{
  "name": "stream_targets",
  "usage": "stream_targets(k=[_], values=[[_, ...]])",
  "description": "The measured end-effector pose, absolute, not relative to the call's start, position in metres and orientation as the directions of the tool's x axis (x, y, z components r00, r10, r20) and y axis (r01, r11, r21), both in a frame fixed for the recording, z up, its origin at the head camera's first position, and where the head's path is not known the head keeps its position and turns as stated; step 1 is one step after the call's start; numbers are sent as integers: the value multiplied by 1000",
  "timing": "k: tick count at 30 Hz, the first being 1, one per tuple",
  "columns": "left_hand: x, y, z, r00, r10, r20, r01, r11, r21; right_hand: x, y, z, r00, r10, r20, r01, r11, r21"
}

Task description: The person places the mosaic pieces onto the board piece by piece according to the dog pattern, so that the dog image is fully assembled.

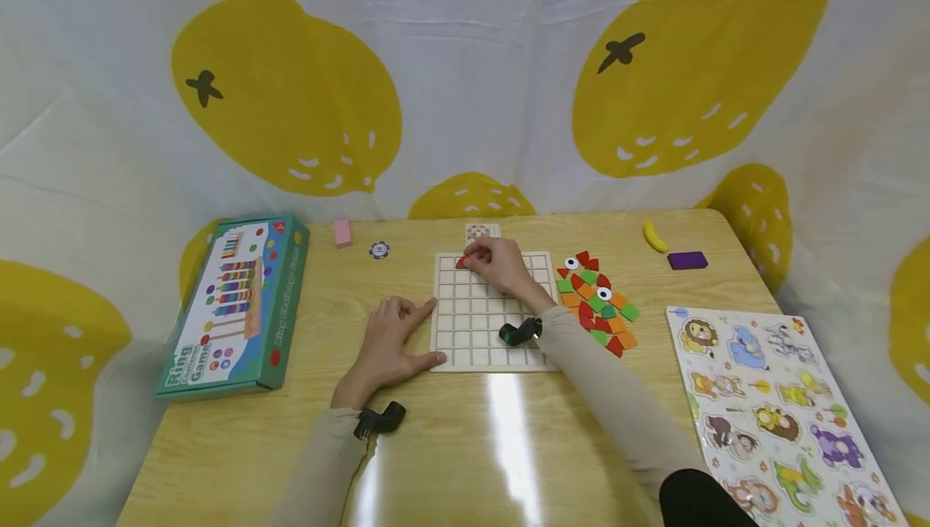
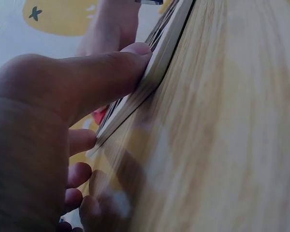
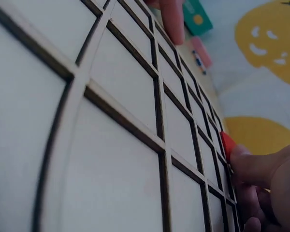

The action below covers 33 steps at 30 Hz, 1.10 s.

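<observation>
A wooden board (image 1: 462,339) with a grid of square recesses lies in the middle of the table. Against its left edge my left hand (image 1: 391,345) rests, thumb and index finger spread and touching the rim; the left wrist view shows the thumb (image 2: 111,67) against the board's side. At the far left part of the grid my right hand (image 1: 500,265) pinches a small red piece (image 1: 461,262), also visible in the right wrist view as a red piece (image 3: 226,145) beside the fingertips. Whether that piece sits fully in a recess is hidden by the fingers.
Red, green and orange pieces (image 1: 597,311) and eye discs lie right of the board. A pattern card (image 1: 481,230) sits behind it. Around are a game box (image 1: 240,301), pink block (image 1: 342,233), chip (image 1: 379,250), banana (image 1: 655,236), purple block (image 1: 687,261) and animal puzzle (image 1: 781,410).
</observation>
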State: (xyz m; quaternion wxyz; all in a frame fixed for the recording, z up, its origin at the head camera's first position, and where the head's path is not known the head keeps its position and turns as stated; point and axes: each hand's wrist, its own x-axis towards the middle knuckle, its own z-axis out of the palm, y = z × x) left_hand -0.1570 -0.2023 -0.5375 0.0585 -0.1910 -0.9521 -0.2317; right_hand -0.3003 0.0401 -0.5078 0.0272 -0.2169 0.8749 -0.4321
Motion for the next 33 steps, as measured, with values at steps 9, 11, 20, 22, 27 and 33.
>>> stream_targets(k=[9, 11, 20, 22, 27, 33], values=[[-157, -201, -533, -915, 343, 213, 403, 813, 421, -299, 40, -506, -889, -437, 138, -388, 559, -733], [-158, -201, -533, -916, 342, 208, 400, 815, 420, -299, 41, -505, -880, -454, 138, -401, 558, -726], [-154, -200, -534, -927, 322, 191, 374, 822, 429, -295, 113, -469, -862, -474, 177, -442, 533, -721], [-153, -200, -533, -929, 315, 197, 371, 819, 438, -289, 143, -456, -871, -473, 133, -426, 592, -684], [-151, -200, -531, -933, 305, 188, 358, 822, 443, -264, 201, -444, -910, -414, -13, -338, 760, -555], [-152, -196, -533, -929, 310, 204, 370, 813, 449, -244, 226, -464, -942, -330, -67, -266, 849, -456]])
